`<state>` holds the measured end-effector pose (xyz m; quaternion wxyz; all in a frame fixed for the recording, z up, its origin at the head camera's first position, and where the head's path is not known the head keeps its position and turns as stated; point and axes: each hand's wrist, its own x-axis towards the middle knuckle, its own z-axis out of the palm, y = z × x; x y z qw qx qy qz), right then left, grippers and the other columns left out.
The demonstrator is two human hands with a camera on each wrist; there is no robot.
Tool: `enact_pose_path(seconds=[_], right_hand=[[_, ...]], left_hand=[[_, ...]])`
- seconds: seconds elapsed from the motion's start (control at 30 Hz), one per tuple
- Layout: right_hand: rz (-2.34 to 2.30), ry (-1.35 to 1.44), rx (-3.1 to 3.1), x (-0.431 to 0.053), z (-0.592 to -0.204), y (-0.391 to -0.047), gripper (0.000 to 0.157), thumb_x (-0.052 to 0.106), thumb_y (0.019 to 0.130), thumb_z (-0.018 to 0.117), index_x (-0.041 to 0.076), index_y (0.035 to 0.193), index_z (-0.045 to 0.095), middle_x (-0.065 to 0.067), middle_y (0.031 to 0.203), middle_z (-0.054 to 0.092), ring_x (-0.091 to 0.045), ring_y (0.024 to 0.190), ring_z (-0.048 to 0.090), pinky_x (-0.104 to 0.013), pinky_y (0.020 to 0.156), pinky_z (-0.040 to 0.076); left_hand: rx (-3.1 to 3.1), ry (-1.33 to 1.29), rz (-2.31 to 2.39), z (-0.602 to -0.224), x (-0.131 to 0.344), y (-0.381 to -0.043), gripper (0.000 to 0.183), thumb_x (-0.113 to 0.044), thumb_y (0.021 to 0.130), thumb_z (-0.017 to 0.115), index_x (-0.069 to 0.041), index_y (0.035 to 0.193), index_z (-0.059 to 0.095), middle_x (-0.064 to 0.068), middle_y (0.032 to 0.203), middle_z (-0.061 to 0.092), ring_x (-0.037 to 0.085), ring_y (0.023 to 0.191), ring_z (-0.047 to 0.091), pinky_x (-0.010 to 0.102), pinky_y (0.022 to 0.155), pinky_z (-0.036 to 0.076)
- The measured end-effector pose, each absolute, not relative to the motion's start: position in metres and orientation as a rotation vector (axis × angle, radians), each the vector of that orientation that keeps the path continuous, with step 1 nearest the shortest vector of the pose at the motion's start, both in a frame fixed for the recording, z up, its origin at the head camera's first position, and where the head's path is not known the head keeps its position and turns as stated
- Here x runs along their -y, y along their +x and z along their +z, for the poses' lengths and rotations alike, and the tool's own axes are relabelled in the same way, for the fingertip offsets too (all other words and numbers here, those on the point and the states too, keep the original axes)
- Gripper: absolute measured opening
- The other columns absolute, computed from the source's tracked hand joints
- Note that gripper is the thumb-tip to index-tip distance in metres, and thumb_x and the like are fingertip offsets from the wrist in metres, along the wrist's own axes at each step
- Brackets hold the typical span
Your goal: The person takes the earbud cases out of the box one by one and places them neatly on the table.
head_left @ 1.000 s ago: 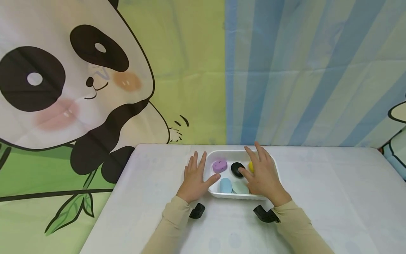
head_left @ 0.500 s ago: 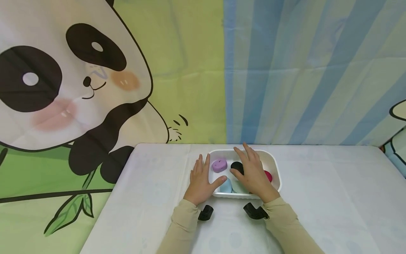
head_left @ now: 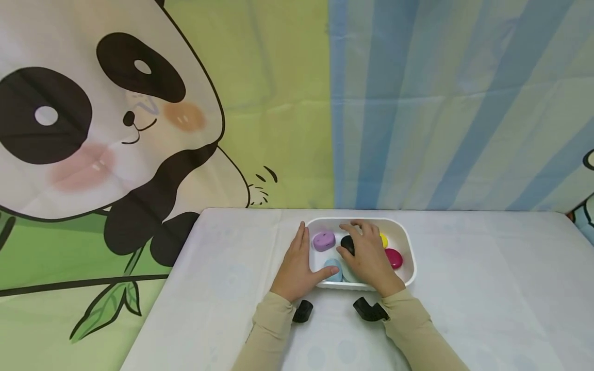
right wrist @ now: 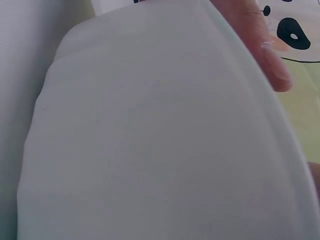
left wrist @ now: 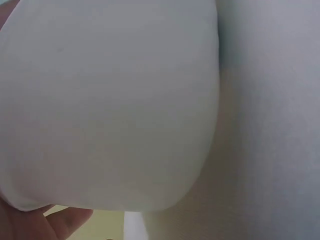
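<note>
A white shallow tray (head_left: 408, 242) holds several smooth, rounded, pebble-like pieces. At its left end my left hand (head_left: 295, 270) touches the tray, straight fingers along the outer side and thumb over the front rim, above a light blue piece (head_left: 332, 267). My right hand (head_left: 368, 256) reaches inside with bent fingers, thumb and forefinger pinching a black piece (head_left: 347, 245). A purple piece (head_left: 324, 240) with small dark marks lies left of it. To the right, a red piece (head_left: 394, 258) and a partly hidden yellow piece (head_left: 384, 240) show. The pale green piece (head_left: 351, 274) sits mostly under my right hand.
The tray stands near the far edge of a white-covered table (head_left: 223, 288). Behind it hangs a printed backdrop (head_left: 292, 129) with a panda and blue stripes. In both wrist views the tray's outer wall (left wrist: 110, 110) fills most of the picture.
My left hand has moved right, up against the tray, and the tray has shifted slightly right. My right hand has moved left, its fingers bending in on the black piece; the red piece has come into view.
</note>
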<state>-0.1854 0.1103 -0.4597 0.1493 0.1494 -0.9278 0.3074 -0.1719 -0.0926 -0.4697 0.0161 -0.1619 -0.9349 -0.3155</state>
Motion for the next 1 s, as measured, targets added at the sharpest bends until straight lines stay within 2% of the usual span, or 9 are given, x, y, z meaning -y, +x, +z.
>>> enact_pose_path(seconds=[0.13,0.33,0.63,0.83,1.0], right_hand=[[0.816,0.466,2.740,-0.1086,-0.4605,-0.1843,0.051,0.020,0.085,0.082,0.003,0.130,0.064,-0.026,0.133,0.053,-0.048,0.123,0.045,-0.061,0.103,0.039],[0.775,0.453,2.898,-0.1078,-0.4602,-0.1828,0.055,0.022,0.086,0.080,0.004,0.135,0.062,-0.025,0.138,0.051,-0.046,0.127,0.044,-0.062,0.105,0.040],[0.739,0.439,3.002,-0.1096,-0.4601,-0.1837,0.046,0.008,0.092,0.066,0.004,0.137,0.061,-0.025,0.142,0.048,-0.047,0.126,0.045,-0.059,0.105,0.041],[0.709,0.291,2.990,-0.1115,-0.4608,-0.1872,0.047,0.008,0.088,0.075,0.007,0.134,0.064,-0.023,0.132,0.053,-0.042,0.115,0.053,-0.055,0.091,0.052],[0.687,0.213,3.051,-0.1109,-0.4594,-0.1879,0.053,0.010,0.085,0.080,0.008,0.135,0.062,-0.024,0.135,0.053,-0.043,0.121,0.050,-0.057,0.091,0.053]], left_hand=[[2.916,-0.491,-0.986,-0.4710,0.0921,-0.1722,0.123,-0.071,0.080,0.070,0.001,0.160,0.010,0.013,0.169,0.001,0.032,0.150,0.021,0.047,0.117,0.030],[2.926,-0.473,-0.999,-0.4707,0.0916,-0.1724,0.125,-0.070,0.078,0.072,0.001,0.160,0.010,0.012,0.169,-0.001,0.036,0.144,0.034,0.045,0.112,0.038],[2.945,-0.444,-1.023,-0.4702,0.0919,-0.1714,0.129,-0.076,0.076,0.069,-0.002,0.161,0.007,0.009,0.169,-0.001,0.034,0.145,0.034,0.045,0.111,0.039],[2.932,-0.434,-1.040,-0.4718,0.0917,-0.1724,0.131,-0.077,0.074,0.070,-0.005,0.162,0.006,0.006,0.169,0.000,0.032,0.144,0.036,0.044,0.111,0.040],[2.933,-0.435,-1.038,-0.4726,0.0915,-0.1733,0.130,-0.077,0.074,0.071,-0.005,0.161,0.007,0.005,0.169,-0.001,0.031,0.145,0.035,0.043,0.112,0.039]])
